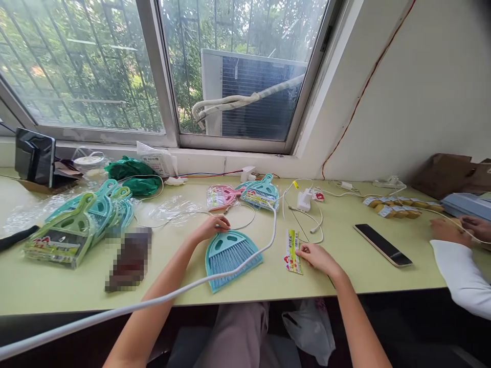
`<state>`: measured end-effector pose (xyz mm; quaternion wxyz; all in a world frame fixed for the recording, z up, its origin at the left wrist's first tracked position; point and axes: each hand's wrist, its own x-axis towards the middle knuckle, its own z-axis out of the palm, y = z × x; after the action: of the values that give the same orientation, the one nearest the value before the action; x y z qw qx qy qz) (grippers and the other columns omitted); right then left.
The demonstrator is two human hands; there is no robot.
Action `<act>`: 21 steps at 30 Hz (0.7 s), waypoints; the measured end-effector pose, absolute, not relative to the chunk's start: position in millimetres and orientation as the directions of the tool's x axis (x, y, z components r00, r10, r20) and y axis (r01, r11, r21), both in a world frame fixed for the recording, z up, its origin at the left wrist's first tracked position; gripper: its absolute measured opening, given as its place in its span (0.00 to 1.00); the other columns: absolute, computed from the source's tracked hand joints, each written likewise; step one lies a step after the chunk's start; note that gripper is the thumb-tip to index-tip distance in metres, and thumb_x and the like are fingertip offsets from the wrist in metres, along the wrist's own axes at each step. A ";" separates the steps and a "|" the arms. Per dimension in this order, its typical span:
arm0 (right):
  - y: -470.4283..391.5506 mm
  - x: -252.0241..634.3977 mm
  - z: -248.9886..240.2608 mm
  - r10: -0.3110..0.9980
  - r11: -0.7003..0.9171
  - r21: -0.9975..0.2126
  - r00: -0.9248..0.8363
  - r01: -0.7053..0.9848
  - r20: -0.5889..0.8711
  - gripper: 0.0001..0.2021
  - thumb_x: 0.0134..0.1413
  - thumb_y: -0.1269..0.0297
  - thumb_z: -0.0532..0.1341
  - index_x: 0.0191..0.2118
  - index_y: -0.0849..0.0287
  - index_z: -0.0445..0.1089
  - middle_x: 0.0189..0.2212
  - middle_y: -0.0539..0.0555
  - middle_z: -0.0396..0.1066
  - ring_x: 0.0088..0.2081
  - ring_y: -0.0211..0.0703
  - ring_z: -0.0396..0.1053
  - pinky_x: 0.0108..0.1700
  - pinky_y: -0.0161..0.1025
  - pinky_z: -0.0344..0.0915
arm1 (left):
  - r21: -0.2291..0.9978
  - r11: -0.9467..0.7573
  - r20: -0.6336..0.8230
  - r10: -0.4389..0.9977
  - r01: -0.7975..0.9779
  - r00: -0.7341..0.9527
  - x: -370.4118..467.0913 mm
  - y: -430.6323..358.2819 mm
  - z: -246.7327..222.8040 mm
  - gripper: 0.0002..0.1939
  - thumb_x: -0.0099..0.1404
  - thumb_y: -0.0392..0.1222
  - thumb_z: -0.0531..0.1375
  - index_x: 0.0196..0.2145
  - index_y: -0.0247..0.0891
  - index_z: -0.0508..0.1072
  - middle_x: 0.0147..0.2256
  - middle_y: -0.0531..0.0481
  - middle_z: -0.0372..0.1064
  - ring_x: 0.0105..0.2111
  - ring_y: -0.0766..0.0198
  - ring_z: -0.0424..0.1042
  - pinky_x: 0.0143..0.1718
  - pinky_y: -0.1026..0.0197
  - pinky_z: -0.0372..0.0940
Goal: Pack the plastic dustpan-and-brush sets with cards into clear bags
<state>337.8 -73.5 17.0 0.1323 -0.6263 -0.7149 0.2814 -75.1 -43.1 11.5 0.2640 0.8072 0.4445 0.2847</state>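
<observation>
In the head view, a teal mini dustpan point(212, 266) lies on the table before me with its blue-bristled brush point(233, 258) nested in it. My left hand point(211, 228) is closed at its top end, fingers curled over the handle, which is mostly hidden. To the right, my right hand point(316, 257) pinches the edge of a yellow-green printed card point(292, 251), which appears to rest on the table. A white cable point(172, 292) crosses the view in front of the dustpan and my left forearm.
Bagged dustpan sets point(63, 230) are piled at left, near a pixelated dark item point(130, 260). Pink point(222, 197) and teal point(261, 193) sets lie behind. A phone point(382, 244), chargers point(304, 200) and small yellow boxes point(397, 207) are at right, beside another person's hands point(452, 230).
</observation>
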 end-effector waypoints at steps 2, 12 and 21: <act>-80.7 340.7 29.6 0.992 0.036 -0.397 -0.080 0.917 -0.095 0.16 0.53 0.54 0.60 0.20 0.56 0.65 0.20 0.54 0.70 0.25 0.43 0.67 0.26 0.35 0.53 | 0.641 -0.483 0.272 0.870 0.597 0.412 -69.3 -44.6 11.5 0.09 0.58 0.45 0.62 0.33 0.42 0.81 0.46 0.43 0.71 0.46 0.54 0.69 0.49 0.55 0.62; -107.0 189.8 83.6 0.852 0.512 -0.385 -0.512 0.768 0.111 0.11 0.61 0.56 0.55 0.36 0.53 0.73 0.31 0.55 0.73 0.36 0.46 0.71 0.34 0.37 0.59 | 0.638 -0.219 0.283 0.958 0.739 0.040 -89.1 -58.6 53.4 0.19 0.56 0.57 0.62 0.24 0.38 0.67 0.23 0.52 0.64 0.26 0.63 0.63 0.28 0.63 0.58; -94.9 89.9 43.3 0.884 0.465 -0.021 -0.463 0.885 0.066 0.26 0.64 0.48 0.45 0.45 0.64 0.71 0.43 0.67 0.67 0.40 0.50 0.71 0.38 0.42 0.64 | 0.876 -0.048 -0.074 0.970 0.481 0.232 -103.1 -51.9 23.4 0.15 0.46 0.53 0.67 0.25 0.39 0.76 0.20 0.50 0.69 0.18 0.63 0.67 0.18 0.64 0.60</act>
<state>89.9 -94.9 43.3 0.0336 -0.5170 -0.8553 -0.0081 -103.1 -51.9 23.4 0.4203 0.6628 0.5472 0.2909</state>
